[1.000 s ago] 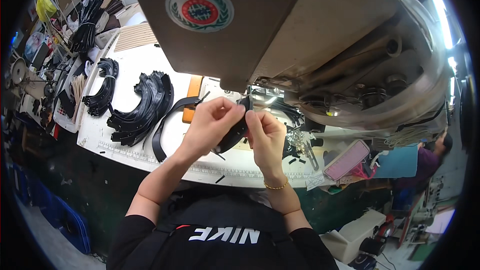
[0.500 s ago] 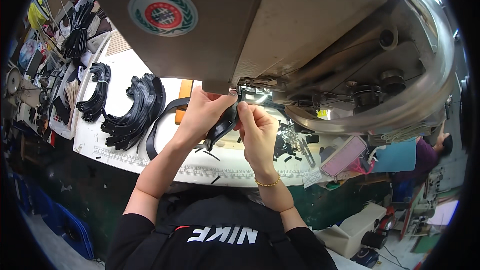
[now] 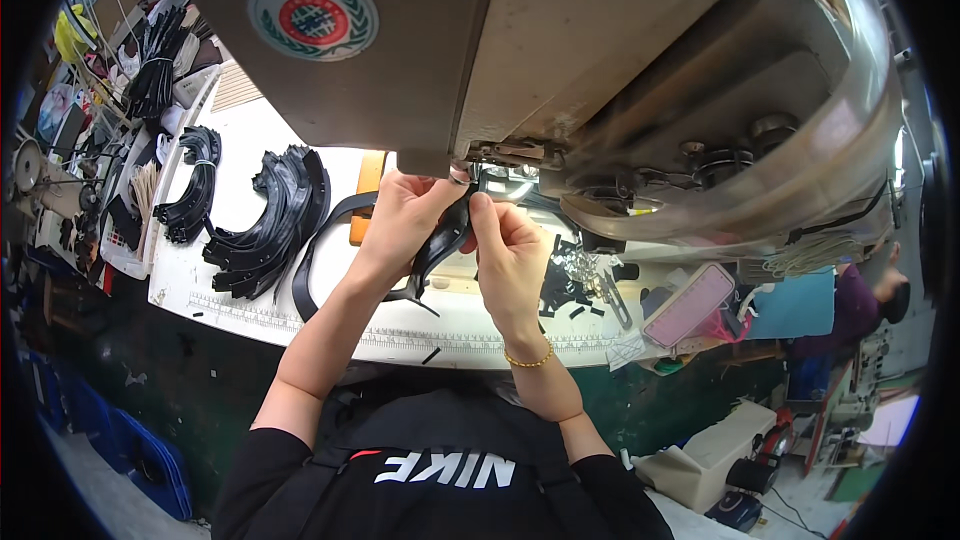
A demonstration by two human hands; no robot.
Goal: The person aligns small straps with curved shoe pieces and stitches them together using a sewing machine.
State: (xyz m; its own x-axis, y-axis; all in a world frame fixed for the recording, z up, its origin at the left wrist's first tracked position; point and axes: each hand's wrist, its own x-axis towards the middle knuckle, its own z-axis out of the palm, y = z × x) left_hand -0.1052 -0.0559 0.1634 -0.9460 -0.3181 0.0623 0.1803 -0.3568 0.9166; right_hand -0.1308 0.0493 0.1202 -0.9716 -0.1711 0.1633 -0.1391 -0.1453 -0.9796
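Both hands are at the stitching area of a grey-brown sewing machine [image 3: 400, 80], gripping one glossy black strap [image 3: 440, 248]. My left hand [image 3: 402, 222] has the strap pinched between thumb and fingers, close under the machine head. On the strap's other side my right hand [image 3: 513, 258] closes thumb against fingers along its edge. Between the hands the strap bulges and hangs toward me; a long black band [image 3: 304, 285] curves away to the left. The needle and the strap's far end are hidden by my fingers and the machine.
Two bundles of curved black strips, a larger one [image 3: 272, 225] and a smaller tied one [image 3: 200, 185], lie left on the white table [image 3: 240, 325]. A ruler scale [image 3: 440, 343] runs along its front edge. Rightward are black scraps [image 3: 565, 285], a pink case [image 3: 690, 305] and a person [image 3: 868, 305].
The view has shifted slightly, so the machine sits a little farther left and higher. Both hands keep their pinch, and the strap between them hangs in a slightly different fold.
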